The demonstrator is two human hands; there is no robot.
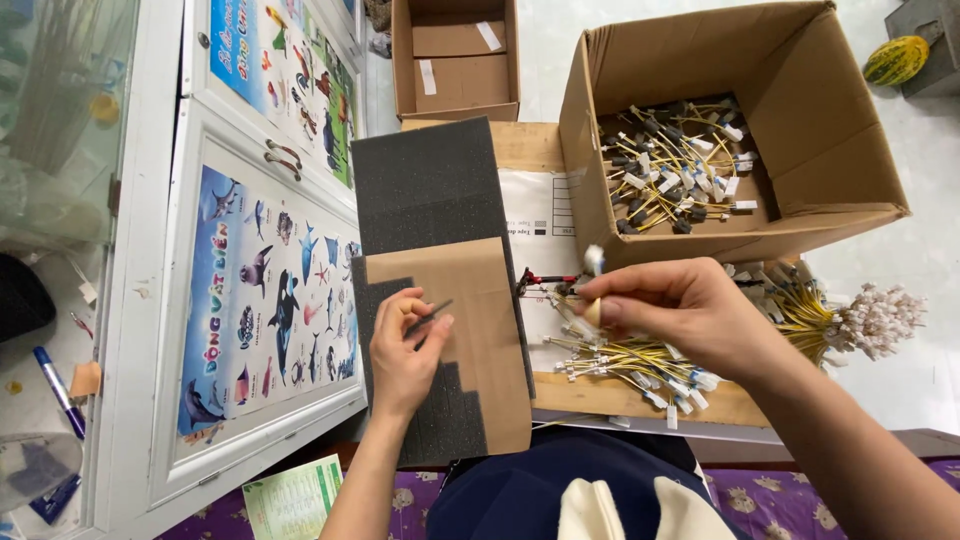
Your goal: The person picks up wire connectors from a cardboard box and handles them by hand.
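Observation:
My left hand point(405, 350) rests on a brown cardboard piece point(470, 330) lying over dark grey foam point(430, 190), and pinches a thin dark tool point(430, 316) between thumb and forefinger. My right hand point(680, 310) hovers over a pile of yellow wire leads with white connectors point(630, 362) and grips one lead, whose white connector end point(594, 260) sticks up above the fingers. A red-and-black lead point(540, 281) lies just left of that hand.
An open cardboard box point(820, 120) holds several yellow leads with black and white ends point(675, 165). A bundle of leads with white tips point(850, 318) lies at right. Another open box point(455, 60) sits at the back. A white cabinet with animal posters point(270, 290) stands left.

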